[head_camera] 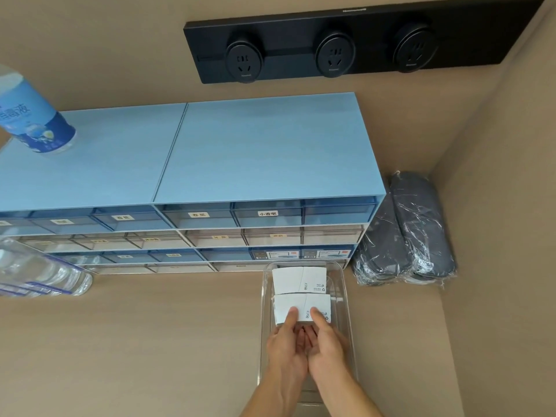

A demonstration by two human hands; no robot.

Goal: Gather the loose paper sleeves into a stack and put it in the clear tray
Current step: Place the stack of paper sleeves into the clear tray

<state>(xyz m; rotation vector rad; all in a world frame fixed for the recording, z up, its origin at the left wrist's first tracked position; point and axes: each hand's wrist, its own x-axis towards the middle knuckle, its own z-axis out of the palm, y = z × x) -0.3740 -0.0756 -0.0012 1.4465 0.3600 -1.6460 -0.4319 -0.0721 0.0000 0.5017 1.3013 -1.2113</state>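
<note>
A clear tray [346, 299] sits on the tan counter in front of the drawer unit. Inside it, at the far end, lies one stack of white paper sleeves [299, 279]. A second white stack of sleeves [301, 305] is just nearer, inside the tray's walls. My left hand [285, 341] and my right hand [326, 341] hold this nearer stack together, thumbs pressed on top and fingers curled under its near edge. Whether the stack rests on the tray floor is unclear.
A blue drawer unit [240, 164] stands behind the tray, with a disinfectant bottle [33, 115] on its left top. Clear water bottles [39, 272] lie at left. Grey wrapped pouches [406, 233] lean in the right corner. A black socket strip [346, 43] hangs on the wall.
</note>
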